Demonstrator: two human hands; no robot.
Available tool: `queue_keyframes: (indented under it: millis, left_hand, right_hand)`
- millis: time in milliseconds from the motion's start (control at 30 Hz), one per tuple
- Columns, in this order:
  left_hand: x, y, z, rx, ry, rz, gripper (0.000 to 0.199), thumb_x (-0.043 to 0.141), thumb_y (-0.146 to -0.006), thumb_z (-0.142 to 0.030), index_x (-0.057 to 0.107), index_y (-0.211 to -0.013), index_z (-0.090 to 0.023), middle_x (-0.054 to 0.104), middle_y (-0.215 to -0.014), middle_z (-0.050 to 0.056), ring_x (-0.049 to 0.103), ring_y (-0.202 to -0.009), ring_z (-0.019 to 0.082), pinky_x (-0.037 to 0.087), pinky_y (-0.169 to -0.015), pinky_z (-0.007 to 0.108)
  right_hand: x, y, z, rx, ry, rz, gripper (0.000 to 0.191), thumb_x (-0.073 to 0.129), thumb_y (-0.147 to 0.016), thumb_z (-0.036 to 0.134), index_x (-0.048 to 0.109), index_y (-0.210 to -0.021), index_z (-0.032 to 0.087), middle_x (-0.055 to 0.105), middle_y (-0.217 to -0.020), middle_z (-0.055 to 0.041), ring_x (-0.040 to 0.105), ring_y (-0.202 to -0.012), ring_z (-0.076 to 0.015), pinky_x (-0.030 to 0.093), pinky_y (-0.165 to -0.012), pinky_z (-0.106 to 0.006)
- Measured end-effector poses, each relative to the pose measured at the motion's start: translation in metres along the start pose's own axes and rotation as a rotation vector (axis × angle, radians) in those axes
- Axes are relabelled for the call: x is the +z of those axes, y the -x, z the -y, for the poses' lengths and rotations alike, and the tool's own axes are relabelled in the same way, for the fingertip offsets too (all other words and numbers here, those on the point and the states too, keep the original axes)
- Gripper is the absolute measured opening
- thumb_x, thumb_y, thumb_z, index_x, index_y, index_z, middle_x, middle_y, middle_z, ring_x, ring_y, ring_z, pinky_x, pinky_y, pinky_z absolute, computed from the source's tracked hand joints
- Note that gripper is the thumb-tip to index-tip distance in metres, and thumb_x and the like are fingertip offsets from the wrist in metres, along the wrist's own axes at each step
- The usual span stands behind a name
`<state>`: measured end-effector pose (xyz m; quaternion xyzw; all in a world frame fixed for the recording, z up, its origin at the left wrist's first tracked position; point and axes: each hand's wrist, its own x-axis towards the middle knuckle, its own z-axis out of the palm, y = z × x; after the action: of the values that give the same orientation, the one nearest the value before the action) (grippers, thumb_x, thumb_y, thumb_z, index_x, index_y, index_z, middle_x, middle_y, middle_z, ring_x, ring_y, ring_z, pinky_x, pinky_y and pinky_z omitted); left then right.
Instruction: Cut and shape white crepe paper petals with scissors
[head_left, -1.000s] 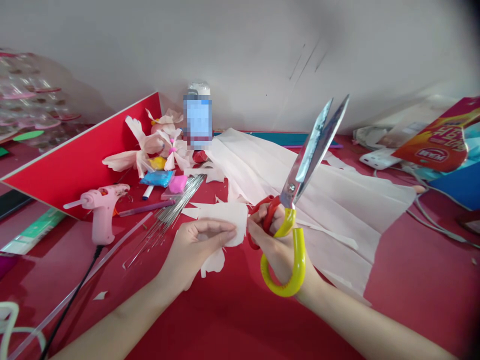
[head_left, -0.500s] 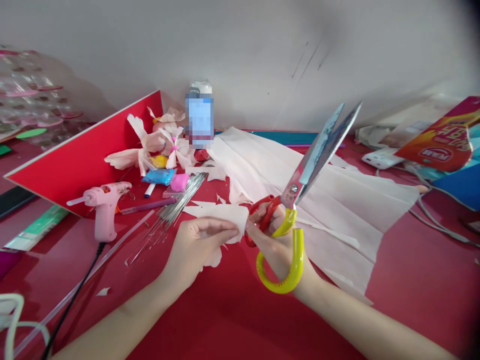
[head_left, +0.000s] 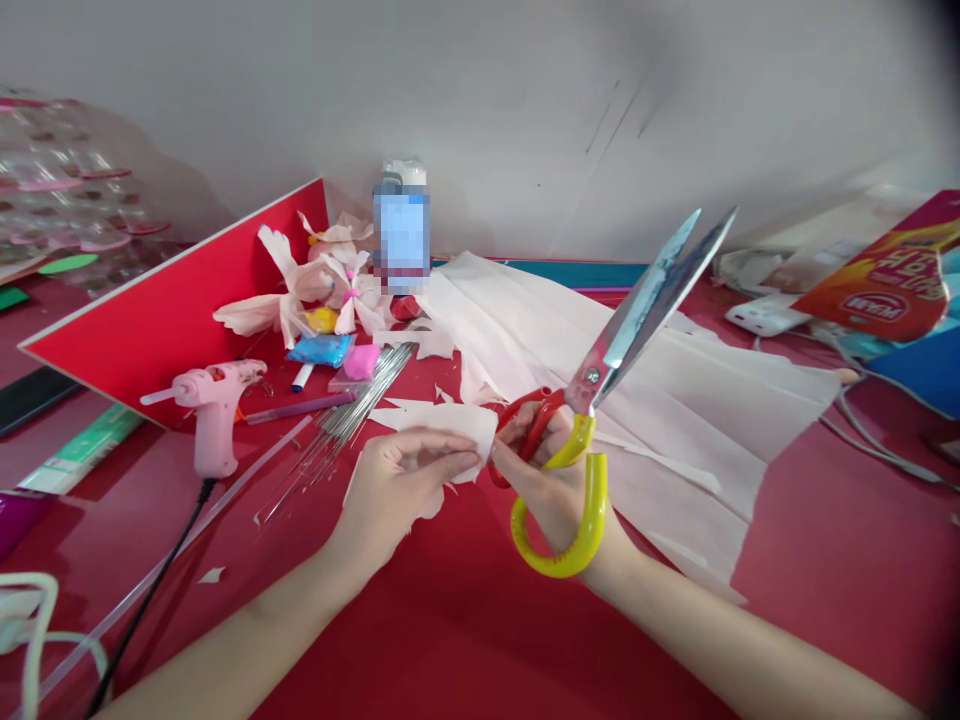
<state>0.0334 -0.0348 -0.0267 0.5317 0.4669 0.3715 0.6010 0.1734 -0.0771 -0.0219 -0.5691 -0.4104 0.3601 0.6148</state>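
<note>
My left hand (head_left: pixel 409 475) pinches a small white paper piece (head_left: pixel 472 425) between thumb and fingers. At that piece's right edge, the thumb and fingertips of my right hand (head_left: pixel 544 465) are closed together. A pair of scissors (head_left: pixel 592 378) with one red and one yellow handle hangs on my right hand, its blades pointing up and away, slightly apart. Behind the scissors a large pale paper sheet (head_left: pixel 675 400) lies on the red table (head_left: pixel 450 640). Part of the small piece is hidden under my left fingers.
Left of my hands lie thin metal wires (head_left: pixel 360 400) and a pink glue gun (head_left: pixel 214 410) with a black cord. White paper flowers (head_left: pixel 289 295) rest against a red board (head_left: pixel 187 310). A phone (head_left: pixel 403 235) stands by the wall; cables (head_left: pixel 862 430) run along the right.
The view has shifted slightly. The scissors' blades have tipped a little to the right, while both hands stay nearly in place at the small paper.
</note>
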Motion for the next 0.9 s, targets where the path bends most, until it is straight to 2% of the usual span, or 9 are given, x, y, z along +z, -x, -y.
queue_keyframes:
  millis: [133,333,433,600,667,733,800,833,900]
  left_hand:
    - [0.0,0.001,-0.005,-0.057,0.008,0.001,0.014,0.081,-0.067,-0.032,0.079,-0.079,-0.024,0.078,-0.088,0.003,0.069,-0.092,0.021,0.053,-0.083,0.027]
    - [-0.001,0.001,-0.004,-0.086,-0.002,-0.006,0.018,0.082,-0.066,-0.034,0.08,-0.081,-0.025,0.078,-0.09,0.003,0.07,-0.093,0.022,0.054,-0.084,0.027]
    - [-0.002,0.001,-0.003,-0.061,0.006,0.019,0.02,0.082,-0.066,-0.035,0.08,-0.082,-0.025,0.078,-0.092,0.003,0.07,-0.093,0.022,0.054,-0.084,0.027]
    - [-0.002,0.002,-0.007,-0.043,-0.009,0.023,0.017,0.081,-0.067,-0.035,0.08,-0.081,-0.025,0.078,-0.089,0.003,0.071,-0.09,0.022,0.054,-0.084,0.028]
    - [-0.002,0.002,-0.01,-0.045,-0.026,0.006,0.016,0.082,-0.066,-0.034,0.08,-0.079,-0.025,0.078,-0.088,0.004,0.071,-0.089,0.022,0.055,-0.078,0.026]
    - [-0.002,0.002,-0.012,-0.066,-0.065,0.0,0.017,0.081,-0.065,-0.034,0.08,-0.079,-0.024,0.078,-0.091,0.005,0.071,-0.08,0.022,0.054,-0.06,0.023]
    - [-0.003,0.002,-0.013,-0.111,-0.111,0.006,0.021,0.081,-0.065,-0.036,0.08,-0.081,-0.023,0.077,-0.093,0.005,0.068,-0.06,0.018,0.042,-0.037,0.02]
    - [-0.004,0.002,-0.013,-0.137,-0.131,0.01,0.024,0.081,-0.064,-0.037,0.08,-0.082,-0.023,0.078,-0.091,0.006,0.063,-0.051,0.015,0.034,-0.031,0.02]
    - [-0.005,0.002,-0.014,-0.163,-0.141,0.016,0.027,0.082,-0.062,-0.036,0.08,-0.085,-0.022,0.078,-0.083,0.005,0.058,-0.043,0.013,0.032,-0.03,0.02]
  right_hand:
    - [-0.001,-0.001,-0.004,0.05,-0.047,-0.001,0.025,0.065,-0.069,0.012,0.044,-0.076,0.023,0.05,-0.067,0.0078,0.053,-0.06,-0.0094,0.045,-0.054,-0.023]
    - [-0.003,-0.003,-0.008,-0.005,-0.098,0.03,0.023,0.064,-0.074,0.015,0.043,-0.078,0.023,0.056,-0.079,0.0052,0.052,-0.056,-0.0079,0.043,-0.051,-0.024]
    - [-0.003,-0.002,-0.008,-0.02,-0.078,0.066,0.022,0.064,-0.082,0.023,0.043,-0.076,0.022,0.054,-0.074,0.0055,0.053,-0.057,-0.009,0.045,-0.054,-0.026]
    - [-0.003,-0.004,-0.005,0.033,-0.063,0.043,0.031,0.073,-0.074,0.022,0.042,-0.076,0.022,0.053,-0.068,0.007,0.053,-0.057,-0.009,0.045,-0.053,-0.024]
    - [-0.003,-0.004,-0.004,0.05,-0.083,0.02,0.032,0.073,-0.072,0.019,0.041,-0.076,0.023,0.051,-0.066,0.0082,0.051,-0.054,-0.0078,0.043,-0.05,-0.022]
    - [-0.003,-0.005,-0.003,0.052,-0.084,0.021,0.031,0.072,-0.072,0.019,0.041,-0.076,0.023,0.05,-0.065,0.0084,0.051,-0.052,-0.0077,0.043,-0.049,-0.022]
    - [-0.004,-0.006,-0.004,0.05,-0.076,0.026,0.031,0.072,-0.072,0.021,0.042,-0.075,0.023,0.051,-0.064,0.0082,0.051,-0.052,-0.0084,0.043,-0.05,-0.023]
    - [-0.004,-0.007,-0.004,0.052,-0.079,0.03,0.031,0.072,-0.072,0.021,0.041,-0.075,0.023,0.051,-0.064,0.008,0.051,-0.052,-0.0087,0.043,-0.05,-0.023]
    - [-0.006,-0.01,-0.003,0.052,-0.089,0.036,0.031,0.072,-0.073,0.024,0.041,-0.076,0.023,0.052,-0.064,0.0077,0.051,-0.053,-0.0094,0.043,-0.051,-0.024]
